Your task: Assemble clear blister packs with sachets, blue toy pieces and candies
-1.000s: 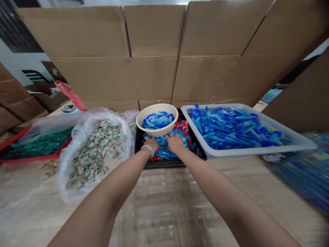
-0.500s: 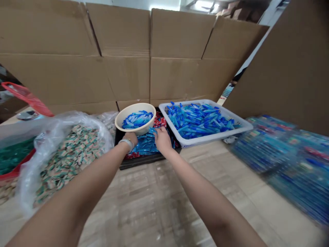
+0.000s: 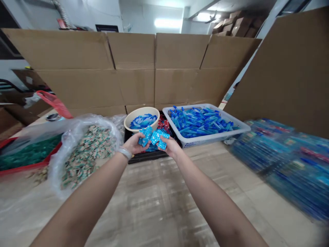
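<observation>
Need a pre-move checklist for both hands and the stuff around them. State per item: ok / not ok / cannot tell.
1. Left hand has a grip: ok, blue packets in its fingers.
2. Right hand has a grip: ok, it also holds blue packets.
3. Packet count per hand: cannot tell, the packets overlap.
4. Cream bowl upright: ok, blue pieces inside it.
5. Black tray fully visible: not ok, the bowl, hands and packets hide part of it.
6. White basket upright: ok, heaped with blue pieces.
</observation>
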Action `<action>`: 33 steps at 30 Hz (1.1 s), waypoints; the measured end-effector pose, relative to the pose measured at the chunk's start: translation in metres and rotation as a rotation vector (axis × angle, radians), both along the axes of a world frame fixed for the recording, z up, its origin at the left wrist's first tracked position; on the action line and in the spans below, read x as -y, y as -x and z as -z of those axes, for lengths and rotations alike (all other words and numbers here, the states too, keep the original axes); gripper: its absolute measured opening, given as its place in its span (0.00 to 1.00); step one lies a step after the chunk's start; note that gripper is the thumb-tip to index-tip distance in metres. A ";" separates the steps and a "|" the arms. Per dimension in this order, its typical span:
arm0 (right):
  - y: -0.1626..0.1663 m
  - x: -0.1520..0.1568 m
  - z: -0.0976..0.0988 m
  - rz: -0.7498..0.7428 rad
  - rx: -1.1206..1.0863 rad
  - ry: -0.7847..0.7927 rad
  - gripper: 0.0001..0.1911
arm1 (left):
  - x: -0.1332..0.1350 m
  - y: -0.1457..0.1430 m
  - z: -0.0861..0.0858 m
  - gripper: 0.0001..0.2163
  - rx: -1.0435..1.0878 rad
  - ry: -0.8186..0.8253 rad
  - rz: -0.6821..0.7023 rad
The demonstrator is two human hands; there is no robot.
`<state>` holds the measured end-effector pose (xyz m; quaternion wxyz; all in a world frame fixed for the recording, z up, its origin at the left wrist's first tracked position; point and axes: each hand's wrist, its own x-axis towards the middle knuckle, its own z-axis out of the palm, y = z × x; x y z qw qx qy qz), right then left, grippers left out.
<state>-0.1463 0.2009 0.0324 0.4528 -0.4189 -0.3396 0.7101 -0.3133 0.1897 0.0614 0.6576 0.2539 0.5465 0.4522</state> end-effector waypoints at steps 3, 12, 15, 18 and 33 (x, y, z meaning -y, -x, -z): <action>0.004 0.011 -0.011 -0.071 0.084 -0.061 0.13 | 0.018 -0.017 0.003 0.09 0.031 -0.042 0.117; -0.057 0.066 -0.027 -0.098 0.294 -0.258 0.17 | 0.092 -0.066 0.016 0.09 -0.183 -0.269 0.169; -0.091 0.080 -0.008 -0.013 0.330 -0.146 0.17 | 0.114 -0.064 0.029 0.10 -0.151 -0.180 0.177; -0.114 0.083 0.018 -0.009 0.500 -0.024 0.15 | 0.131 -0.055 0.046 0.11 -0.079 -0.054 0.139; -0.203 0.120 0.035 0.545 0.981 -0.179 0.08 | 0.156 -0.089 0.052 0.18 0.140 0.061 0.089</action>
